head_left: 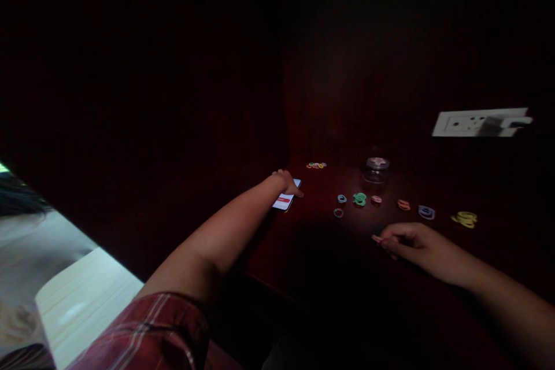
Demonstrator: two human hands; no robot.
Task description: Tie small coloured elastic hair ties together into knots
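Observation:
The scene is very dark. My left hand (287, 180) reaches out to a lit phone (286, 199) lying on the dark red table (329, 254), a fingertip on its screen. My right hand (407, 244) rests on the table nearer to me, fingers curled and pinched together; what is in them, if anything, is too dim to name. Beyond it lie several small coloured rubber bands: blue (341, 199), green (359, 199), pink (376, 199), orange (403, 204), purple (426, 212) and yellow (465, 219).
A small glass jar (376, 170) stands behind the bands, and another little heap of bands (316, 165) lies at the back. A white wall socket plate (479, 123) with a plug is on the right. A pale wooden surface (82, 300) lies at lower left.

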